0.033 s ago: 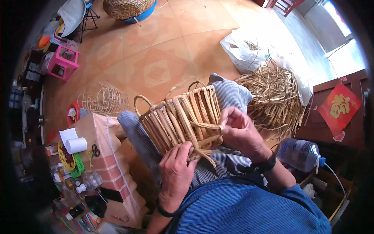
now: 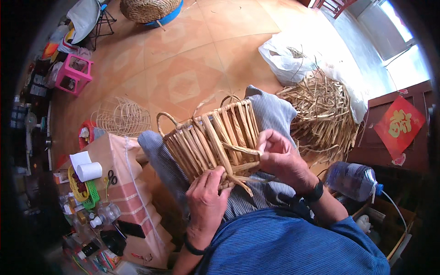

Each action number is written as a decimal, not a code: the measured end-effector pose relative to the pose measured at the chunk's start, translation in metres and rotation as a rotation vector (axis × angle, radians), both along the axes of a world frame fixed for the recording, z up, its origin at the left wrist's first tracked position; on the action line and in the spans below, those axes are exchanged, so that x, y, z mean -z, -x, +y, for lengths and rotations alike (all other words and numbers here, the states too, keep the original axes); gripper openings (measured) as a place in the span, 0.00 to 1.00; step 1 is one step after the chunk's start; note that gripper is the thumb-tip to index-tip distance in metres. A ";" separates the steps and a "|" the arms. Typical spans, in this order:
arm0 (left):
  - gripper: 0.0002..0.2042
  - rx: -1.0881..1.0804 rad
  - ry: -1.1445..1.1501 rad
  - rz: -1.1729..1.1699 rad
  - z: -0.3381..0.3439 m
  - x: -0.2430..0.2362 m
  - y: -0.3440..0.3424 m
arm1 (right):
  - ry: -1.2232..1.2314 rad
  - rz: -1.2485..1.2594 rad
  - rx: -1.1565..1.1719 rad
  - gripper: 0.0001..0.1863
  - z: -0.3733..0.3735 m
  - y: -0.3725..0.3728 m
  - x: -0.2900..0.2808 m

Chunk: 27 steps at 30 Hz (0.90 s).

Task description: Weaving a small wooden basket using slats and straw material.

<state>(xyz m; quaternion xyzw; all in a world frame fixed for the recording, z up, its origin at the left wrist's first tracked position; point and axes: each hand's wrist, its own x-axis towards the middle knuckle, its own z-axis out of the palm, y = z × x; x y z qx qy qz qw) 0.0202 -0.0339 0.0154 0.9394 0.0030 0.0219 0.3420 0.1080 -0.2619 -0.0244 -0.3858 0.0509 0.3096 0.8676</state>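
A small basket of brown dried-plant strips (image 2: 211,137) rests tilted on my lap, two loop handles standing at its far rim. With fingers bent, my left hand (image 2: 207,195) grips its near edge, where strips cross and loose ends (image 2: 243,185) stick out. My right hand (image 2: 284,158), at the basket's right side, pinches the end of a flat strip (image 2: 240,149) between thumb and fingers. That strip runs left across the upright stakes. Part of the near edge is hidden behind my left hand.
A heap of dried strips (image 2: 316,114) lies on the floor to the right, by a white plastic bag (image 2: 282,64). At left stands a cloth-covered table (image 2: 133,183) with scissors (image 2: 112,177) and a paper roll (image 2: 89,171). A water jug (image 2: 350,181) is near my right elbow.
My right hand and the pinched strip have shifted very slightly. The basket and my left hand hold almost the same place.
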 end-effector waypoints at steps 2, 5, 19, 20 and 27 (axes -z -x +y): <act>0.27 0.009 0.009 -0.002 0.001 0.001 0.002 | -0.071 0.092 -0.037 0.18 -0.011 0.010 0.012; 0.25 0.032 0.000 0.005 0.003 0.003 0.004 | -0.097 0.098 -0.056 0.22 -0.025 0.020 0.024; 0.30 0.161 0.161 0.392 0.039 -0.034 -0.018 | 0.738 -0.942 -0.394 0.13 0.001 -0.011 -0.010; 0.30 0.169 0.163 0.401 0.043 -0.036 -0.018 | 0.633 -0.824 -0.441 0.11 -0.011 -0.014 -0.009; 0.24 0.209 0.313 0.348 0.059 -0.023 -0.030 | -0.060 -0.014 0.028 0.15 -0.059 0.010 0.041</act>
